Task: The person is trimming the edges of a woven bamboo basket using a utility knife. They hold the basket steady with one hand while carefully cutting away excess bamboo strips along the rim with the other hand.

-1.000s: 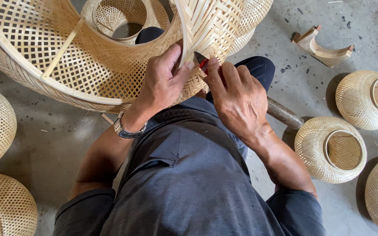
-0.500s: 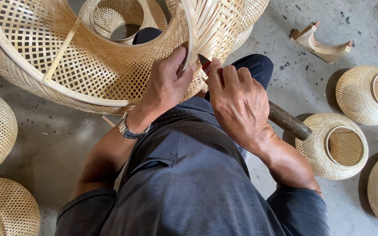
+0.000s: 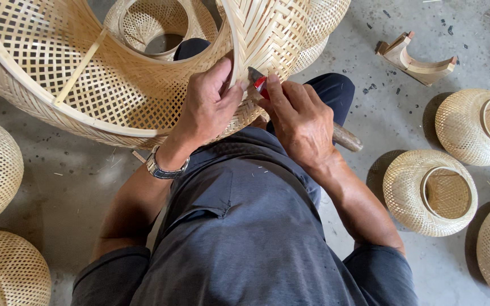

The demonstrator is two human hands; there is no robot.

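The left hand point(image 3: 208, 107) grips the rim of a large, pale, open-weave bamboo basket point(image 3: 114, 79) that lies tilted across the person's lap, thumb pressed beside a wide vertical band of woven strips. Just beside it, the right hand point(image 3: 299, 122) is closed around a wooden-handled knife with a red collar point(image 3: 259, 82), whose blade touches that band. Well to the right of the right hand, small round woven bamboo baskets point(image 3: 429, 192) sit on the grey concrete floor point(image 3: 381, 113).

Place: bamboo-weaving workshop | floor: bare concrete floor point(image 3: 404, 130) with scattered splinters | stock: finished round woven baskets point(image 3: 429, 192) lying about | extras: curved wooden block point(image 3: 415, 59)
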